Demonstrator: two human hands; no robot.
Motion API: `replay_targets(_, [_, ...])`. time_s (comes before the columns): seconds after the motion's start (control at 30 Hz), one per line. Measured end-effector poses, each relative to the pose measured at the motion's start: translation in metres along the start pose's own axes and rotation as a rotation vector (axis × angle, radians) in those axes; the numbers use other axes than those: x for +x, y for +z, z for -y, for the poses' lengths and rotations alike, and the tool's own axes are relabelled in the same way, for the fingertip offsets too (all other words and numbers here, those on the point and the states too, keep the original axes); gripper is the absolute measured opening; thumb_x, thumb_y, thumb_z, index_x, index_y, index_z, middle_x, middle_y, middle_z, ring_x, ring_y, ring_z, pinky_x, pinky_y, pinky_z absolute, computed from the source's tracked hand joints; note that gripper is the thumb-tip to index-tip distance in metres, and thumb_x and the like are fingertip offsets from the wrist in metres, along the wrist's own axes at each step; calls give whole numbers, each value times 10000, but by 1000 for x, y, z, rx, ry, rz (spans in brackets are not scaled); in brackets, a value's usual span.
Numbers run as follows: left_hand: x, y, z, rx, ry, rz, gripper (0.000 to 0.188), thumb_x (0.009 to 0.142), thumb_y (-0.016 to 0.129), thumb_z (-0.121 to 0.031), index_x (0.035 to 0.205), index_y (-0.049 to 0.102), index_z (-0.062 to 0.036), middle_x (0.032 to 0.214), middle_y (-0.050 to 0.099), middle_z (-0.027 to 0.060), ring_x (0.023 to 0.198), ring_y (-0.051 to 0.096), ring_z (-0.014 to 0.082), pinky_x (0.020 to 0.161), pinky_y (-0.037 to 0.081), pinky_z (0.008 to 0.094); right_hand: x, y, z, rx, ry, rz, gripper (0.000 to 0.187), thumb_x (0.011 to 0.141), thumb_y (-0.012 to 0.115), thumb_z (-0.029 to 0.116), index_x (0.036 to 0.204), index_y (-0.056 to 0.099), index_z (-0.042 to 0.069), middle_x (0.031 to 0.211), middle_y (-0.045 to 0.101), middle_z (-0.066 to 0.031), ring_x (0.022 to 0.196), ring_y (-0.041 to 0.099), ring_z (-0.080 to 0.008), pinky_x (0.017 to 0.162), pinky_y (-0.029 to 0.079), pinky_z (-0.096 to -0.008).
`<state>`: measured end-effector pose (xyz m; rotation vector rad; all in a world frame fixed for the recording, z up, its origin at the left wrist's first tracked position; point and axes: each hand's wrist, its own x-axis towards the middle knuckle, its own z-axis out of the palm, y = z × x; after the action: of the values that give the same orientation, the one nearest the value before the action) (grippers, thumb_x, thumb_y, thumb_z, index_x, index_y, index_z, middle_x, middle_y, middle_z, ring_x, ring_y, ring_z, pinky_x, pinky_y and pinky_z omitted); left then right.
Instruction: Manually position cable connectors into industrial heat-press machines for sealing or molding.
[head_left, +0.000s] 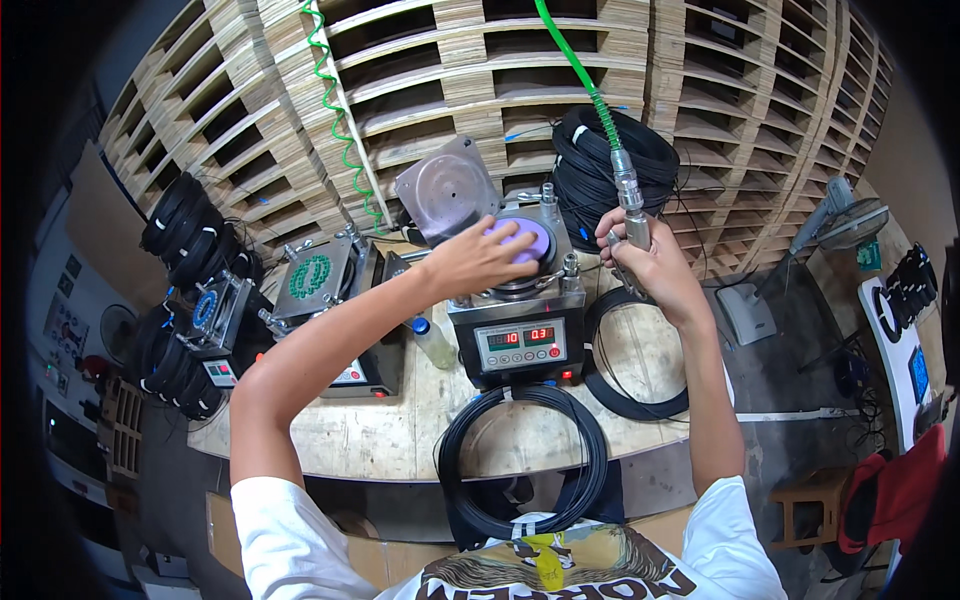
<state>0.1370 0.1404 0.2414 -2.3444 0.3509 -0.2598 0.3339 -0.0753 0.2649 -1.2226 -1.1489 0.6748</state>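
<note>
My left hand (487, 257) reaches across to a round purple disc (531, 240) on top of the middle bench machine (515, 335), with its fingers over the disc and gripping it. That machine has a red digital display and metal posts at its corners. Its square metal lid (450, 192) stands tilted up behind my left hand. To the right of the machine, my right hand (650, 262) is wrapped round a metal air blow gun (632, 205), held raised. A green air hose (572, 55) runs up from the gun.
Coils of black cable lie before the machine (455, 450), at its right (600, 375) and stacked behind (612, 160). A small bottle (433, 345) stands at its left. Further left are two similar machines, one with a green ring (310, 277). Wooden pallets (400, 60) rise behind the table (350, 440).
</note>
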Motion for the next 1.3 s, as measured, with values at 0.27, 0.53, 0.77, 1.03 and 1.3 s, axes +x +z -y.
replay_targets(0.27, [-2,7,-7,-630,-485,75,432,966,613,-339,1361,561,-171,1299,584,149,1054,668,382,814,593,461,6,7,9,-26,15,67,201,880,558,76,1070,602,24,956,596,-27,889,607,-115,835,519,-295])
replay_targets(0.53, [-3,17,-8,-447,-292,122,402,1002,549,-316,1390,496,-226,1304,572,135,1043,670,364,738,622,425,6,13,6,36,18,98,189,879,562,63,1058,600,15,946,598,-37,880,609,-117,829,528,-291])
replay_targets(0.77, [-8,5,-2,-296,-244,135,469,945,576,-174,1404,520,-252,1372,559,135,1046,679,363,717,624,425,6,14,6,21,40,86,180,878,559,57,1049,599,14,928,598,-37,878,613,-120,824,532,-294])
replay_targets(1.03, [-26,10,-20,-764,-986,-398,687,942,520,24,1561,321,-198,916,678,277,839,660,487,696,512,568,21,46,22,158,-52,128,195,872,541,29,1056,603,17,924,610,-42,838,617,-114,791,536,-290])
replay_targets(1.3, [-21,26,-31,-816,-1175,-571,540,958,503,44,1482,410,-45,743,611,307,692,620,500,646,504,515,35,81,14,53,-183,28,181,888,537,5,1045,616,45,889,603,-8,791,595,-82,720,488,-242])
